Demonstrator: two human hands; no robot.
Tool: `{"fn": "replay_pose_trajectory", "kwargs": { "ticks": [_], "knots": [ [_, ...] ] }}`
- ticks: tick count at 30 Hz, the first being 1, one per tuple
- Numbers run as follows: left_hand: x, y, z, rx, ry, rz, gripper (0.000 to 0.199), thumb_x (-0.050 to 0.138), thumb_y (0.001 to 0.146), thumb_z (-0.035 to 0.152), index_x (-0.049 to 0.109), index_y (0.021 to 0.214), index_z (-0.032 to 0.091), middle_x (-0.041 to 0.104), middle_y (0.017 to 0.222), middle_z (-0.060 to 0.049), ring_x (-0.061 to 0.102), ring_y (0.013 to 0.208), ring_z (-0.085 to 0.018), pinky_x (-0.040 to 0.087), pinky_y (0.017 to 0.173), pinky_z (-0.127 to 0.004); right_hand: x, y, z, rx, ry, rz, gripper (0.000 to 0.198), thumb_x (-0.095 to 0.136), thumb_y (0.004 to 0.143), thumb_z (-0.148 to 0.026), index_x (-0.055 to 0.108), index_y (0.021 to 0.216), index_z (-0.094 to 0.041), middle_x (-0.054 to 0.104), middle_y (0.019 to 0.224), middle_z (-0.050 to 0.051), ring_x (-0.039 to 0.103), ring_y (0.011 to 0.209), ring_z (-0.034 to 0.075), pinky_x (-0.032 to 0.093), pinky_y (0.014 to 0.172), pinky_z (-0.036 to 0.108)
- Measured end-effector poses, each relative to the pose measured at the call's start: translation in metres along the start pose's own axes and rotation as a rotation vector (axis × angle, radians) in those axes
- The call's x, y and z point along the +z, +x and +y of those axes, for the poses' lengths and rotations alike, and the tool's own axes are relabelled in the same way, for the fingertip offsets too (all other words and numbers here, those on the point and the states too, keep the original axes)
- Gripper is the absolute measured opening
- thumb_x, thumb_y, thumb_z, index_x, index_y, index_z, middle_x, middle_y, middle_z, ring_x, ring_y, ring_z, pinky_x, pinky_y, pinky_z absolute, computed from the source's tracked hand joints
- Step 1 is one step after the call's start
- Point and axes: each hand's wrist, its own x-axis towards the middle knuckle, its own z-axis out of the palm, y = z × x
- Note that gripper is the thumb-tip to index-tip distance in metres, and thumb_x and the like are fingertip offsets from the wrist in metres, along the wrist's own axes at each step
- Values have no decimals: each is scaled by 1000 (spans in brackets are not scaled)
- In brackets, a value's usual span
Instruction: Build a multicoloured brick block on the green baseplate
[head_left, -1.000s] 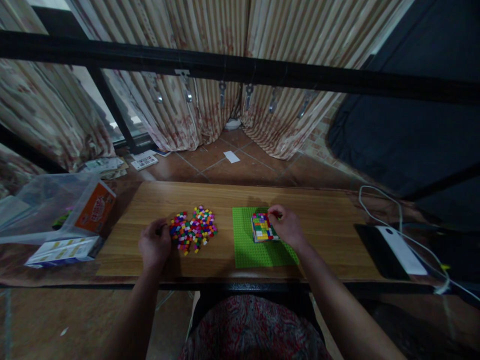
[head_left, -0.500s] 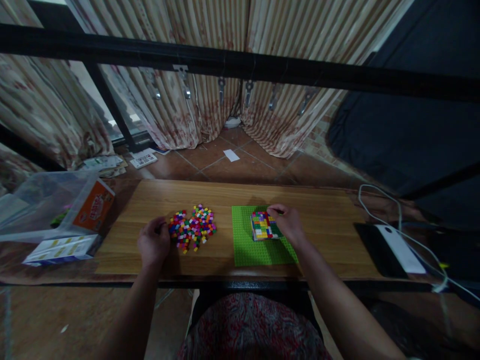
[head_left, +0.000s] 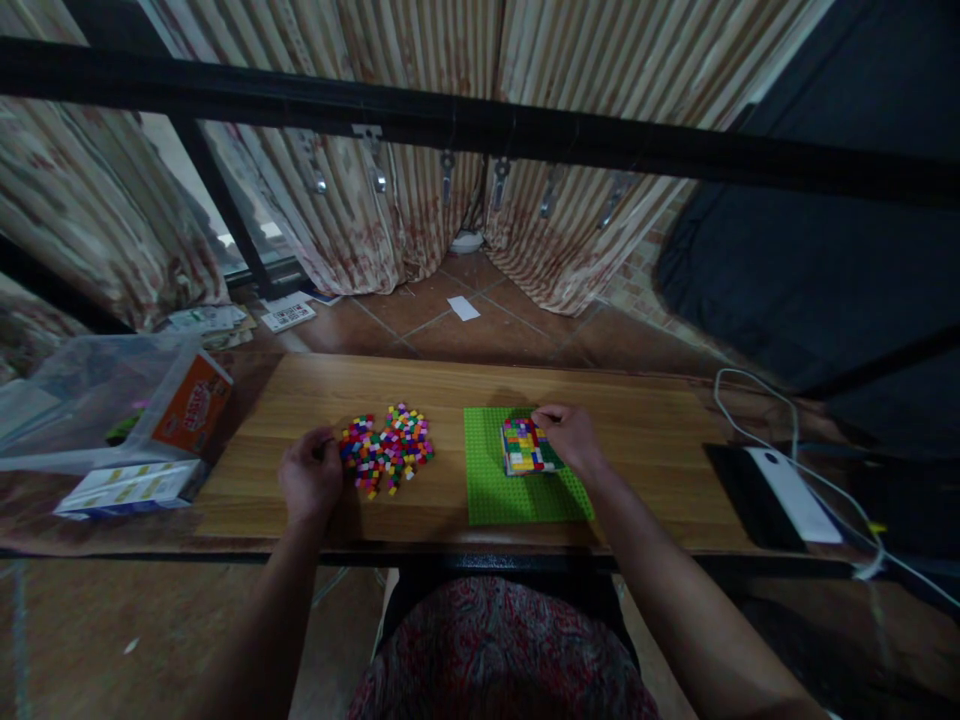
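A loose pile of small coloured bricks (head_left: 386,450) lies on the wooden board. My left hand (head_left: 310,472) rests at the pile's left edge, thumb and fingers curled together; whatever they pinch is too small to make out. On a green studded baseplate (head_left: 487,505) stands a block built of multicoloured bricks (head_left: 525,447). My right hand (head_left: 570,438) is over the block's upper right part, its thumb and forefinger pinched at the top edge. Fingers hide that corner, and I cannot see if a brick is between them.
At the left stand a clear plastic bin (head_left: 90,400) with an orange label and a white-and-blue box (head_left: 131,488). A black-and-white flat object (head_left: 787,495) and a white cable (head_left: 795,410) lie at the right. A dark metal bar (head_left: 480,125) crosses beyond the table.
The view has shifted slightly. My right hand stays pinched at the block's top edge, and my left hand stays curled beside the pile. No brick has visibly moved.
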Motion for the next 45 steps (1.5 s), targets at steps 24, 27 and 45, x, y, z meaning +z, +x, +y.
{"fn": "replay_pose_trajectory", "kwargs": {
  "ticks": [24,27,45],
  "knots": [
    [3,-3,1,-4,-56,6,26,50,80,26,69,95,16,72,95,-10,66,90,-22,52,86,-36,12,-44,-57,-245,229,-10,31,52,88,-44,72,91,-21,73,89,5,66,83,20,49,76,31],
    [3,-4,1,-13,-44,5,25,51,80,25,69,96,17,72,97,-10,66,92,-22,51,87,-36,40,-58,-71,-377,176,-130,26,51,89,-37,71,92,-22,73,92,6,66,89,21,49,82,34],
    [5,-5,0,-8,-54,14,23,51,81,24,69,94,18,72,95,-9,64,94,-23,50,88,-36,114,-55,-77,-508,-177,-302,16,57,85,-18,72,86,-24,67,91,6,61,91,21,45,86,34]
  ]
}}
